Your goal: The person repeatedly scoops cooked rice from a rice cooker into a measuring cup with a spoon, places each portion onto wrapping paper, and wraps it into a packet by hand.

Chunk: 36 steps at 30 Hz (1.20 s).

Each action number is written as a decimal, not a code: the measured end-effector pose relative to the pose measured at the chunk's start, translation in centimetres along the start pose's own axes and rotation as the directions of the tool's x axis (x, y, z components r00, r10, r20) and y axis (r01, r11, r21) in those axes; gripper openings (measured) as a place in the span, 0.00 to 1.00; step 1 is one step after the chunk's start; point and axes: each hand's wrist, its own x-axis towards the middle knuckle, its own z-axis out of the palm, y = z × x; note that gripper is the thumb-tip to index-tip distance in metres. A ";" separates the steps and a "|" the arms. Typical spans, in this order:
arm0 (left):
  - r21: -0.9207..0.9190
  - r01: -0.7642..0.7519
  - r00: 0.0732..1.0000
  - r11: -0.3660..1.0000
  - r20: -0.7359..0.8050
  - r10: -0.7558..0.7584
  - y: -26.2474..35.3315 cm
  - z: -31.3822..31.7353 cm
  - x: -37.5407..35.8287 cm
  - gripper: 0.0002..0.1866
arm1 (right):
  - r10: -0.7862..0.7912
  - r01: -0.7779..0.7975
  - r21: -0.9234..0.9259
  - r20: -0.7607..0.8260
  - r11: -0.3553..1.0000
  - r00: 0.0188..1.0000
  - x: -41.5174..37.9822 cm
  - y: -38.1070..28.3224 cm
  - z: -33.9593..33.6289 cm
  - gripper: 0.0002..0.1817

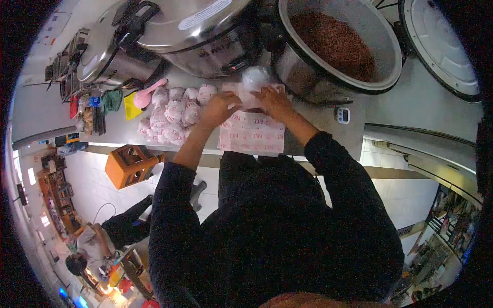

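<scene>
Printed wrapping paper (252,134) lies on the steel counter in front of the body, its far part lifted between the hands. My left hand (224,106) has its fingers bent at the paper's upper left edge. At the upper right part, my right hand (272,102) holds the paper with curled fingers. Something dark shows in the paper between the hands; what it is cannot be made out. Just beyond the hands sits a white, rounded item (255,78). Left of the paper, several wrapped bundles (174,110) are piled.
An open cooker (334,87) with reddish-brown grains stands behind at right; closed cookers (200,59) stand behind at left. A pink scoop (142,99) and a small timer (343,115) lie on the counter (318,133). An orange stool (123,167) and another person (95,241) are lower left.
</scene>
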 end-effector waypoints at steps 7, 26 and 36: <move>0.169 -0.205 0.971 0.964 -0.088 0.222 1.0 4.1 -7.4 0.10 | -0.258 0.264 0.058 -0.096 0.963 0.961 -8.2 -1.1 -0.6 0.21; 0.220 -0.034 0.982 0.975 -0.171 0.073 -0.9 9.6 -9.5 0.14 | -0.365 0.365 0.036 -0.015 0.930 0.931 -7.9 0.8 1.5 0.17; 0.173 0.332 0.929 0.927 -0.229 -0.290 1.3 6.2 -3.3 0.17 | 0.065 -0.232 0.426 0.371 0.874 0.926 -1.9 -0.2 -1.9 0.16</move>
